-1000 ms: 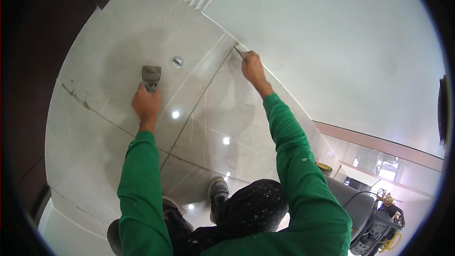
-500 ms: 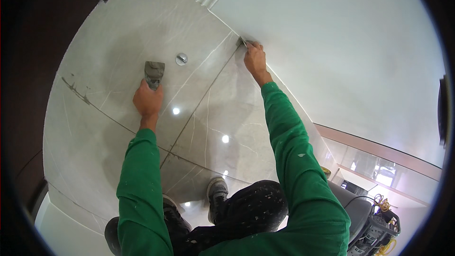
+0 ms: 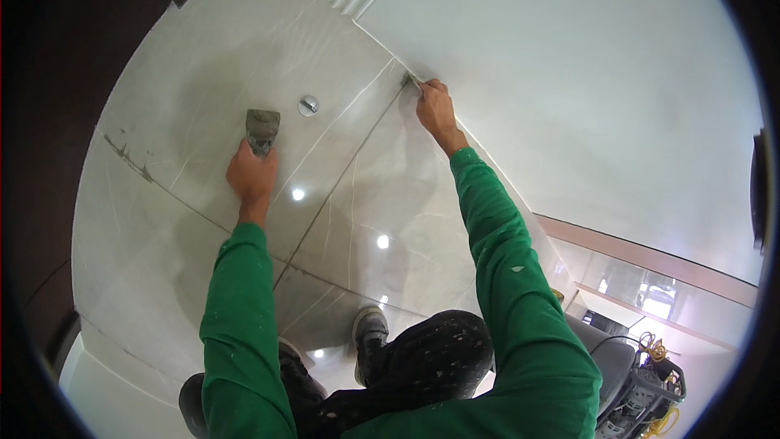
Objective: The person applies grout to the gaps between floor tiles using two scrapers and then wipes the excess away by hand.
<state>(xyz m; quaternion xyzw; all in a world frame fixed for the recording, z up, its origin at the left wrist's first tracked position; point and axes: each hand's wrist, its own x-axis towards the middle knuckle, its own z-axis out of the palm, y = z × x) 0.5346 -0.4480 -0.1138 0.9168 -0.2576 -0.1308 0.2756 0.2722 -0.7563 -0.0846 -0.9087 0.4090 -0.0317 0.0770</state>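
My left hand (image 3: 253, 173) is closed round the handle of a putty knife (image 3: 262, 125), its wide blade coated in grey paste and held above the tiles. Farther off and to the right, my right hand (image 3: 437, 116) pinches a thin scraper (image 3: 415, 80), mostly hidden by the fingers. Its edge meets the far end of a dark grout joint (image 3: 345, 175), where the tiled floor (image 3: 219, 73) runs up to the white wall (image 3: 585, 73). A smear of grey paste (image 3: 405, 79) shows at that corner.
A round metal floor fitting (image 3: 308, 106) lies between my hands. More grey paste (image 3: 126, 154) marks another joint at the left. Dark brown panelling (image 3: 65, 73) borders the floor on the left. At the lower right stands a black tool carrier (image 3: 650, 394) with yellow cord.
My right hand and its scraper have shifted very slightly nearer along the corner. The left hand keeps its hold on the putty knife, almost still.
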